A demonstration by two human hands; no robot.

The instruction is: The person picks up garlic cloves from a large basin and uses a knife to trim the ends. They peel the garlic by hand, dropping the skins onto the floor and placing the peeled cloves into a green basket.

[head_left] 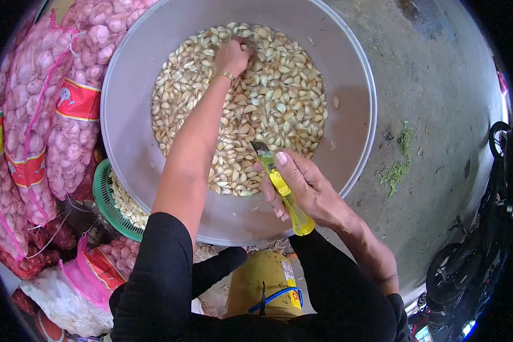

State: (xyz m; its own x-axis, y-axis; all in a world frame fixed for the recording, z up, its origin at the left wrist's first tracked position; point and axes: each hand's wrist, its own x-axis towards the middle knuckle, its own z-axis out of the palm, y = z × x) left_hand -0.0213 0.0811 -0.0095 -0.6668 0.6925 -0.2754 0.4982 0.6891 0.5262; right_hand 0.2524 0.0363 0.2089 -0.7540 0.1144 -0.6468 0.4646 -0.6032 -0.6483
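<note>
Over the wide metal basin (131,114), both hands are at work on a heap of peeled garlic cloves (279,97) that fills its floor. The left hand (232,57), wearing a thin bracelet, is sunk into the far side of the heap with its fingers curled down among the cloves; whether they grip one cannot be told. The right hand (310,191) is wrapped round a yellow utility knife (295,215), thumb along the handle, with the blade end just above the near cloves. Judgement: a picking step, one clove being sought for the blade. The next move calls for a single clove brought close to the knife, fingertips kept off the edge. Pink mesh garlic sacks (74,68) and a green basket (105,199) sit at the left.
</note>
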